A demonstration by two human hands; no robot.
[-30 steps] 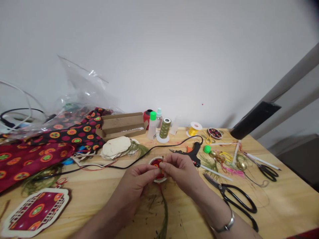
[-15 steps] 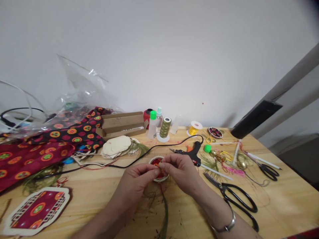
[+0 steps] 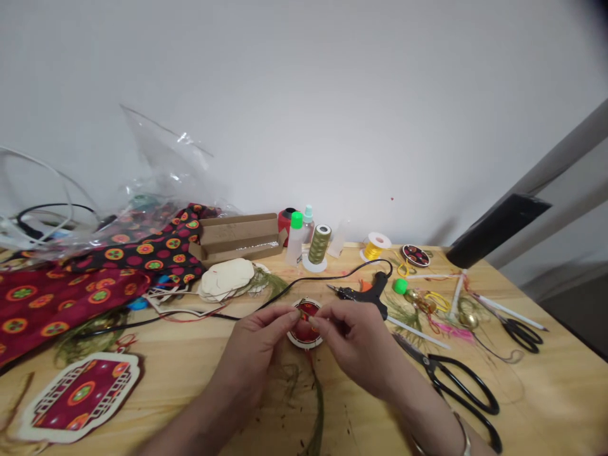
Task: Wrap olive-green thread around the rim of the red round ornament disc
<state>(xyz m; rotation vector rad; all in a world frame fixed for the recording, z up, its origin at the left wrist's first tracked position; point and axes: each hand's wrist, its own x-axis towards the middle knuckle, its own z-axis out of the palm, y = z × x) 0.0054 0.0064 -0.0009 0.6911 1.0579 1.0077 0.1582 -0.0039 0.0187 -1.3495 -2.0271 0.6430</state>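
A small round ornament (image 3: 306,332) with a dark red patterned face and a pale rim lies on the wooden table in front of me. An olive-green tassel (image 3: 317,405) trails from its lower edge. My left hand (image 3: 263,345) is at the ornament's left side, thumb and forefinger pinched. From the right, my right hand (image 3: 358,335) reaches over the ornament's edge, its fingertips also closed together. Between the two pinches, above the red face, is something small that I cannot make out. To the right of my right hand lies a black glue gun (image 3: 368,294).
Black-handled scissors (image 3: 456,380) lie beside my right forearm. A patterned lobed plaque (image 3: 80,396) is at the left front, with patterned fabric (image 3: 71,291) behind it. Thread spools (image 3: 320,245), bottles and an open cardboard box (image 3: 240,244) line the wall. A black cable (image 3: 266,307) crosses the table.
My fingertips have moved slightly apart, uncovering more of the ornament's red face. The whole scene sits a little further right because the camera has turned slightly.
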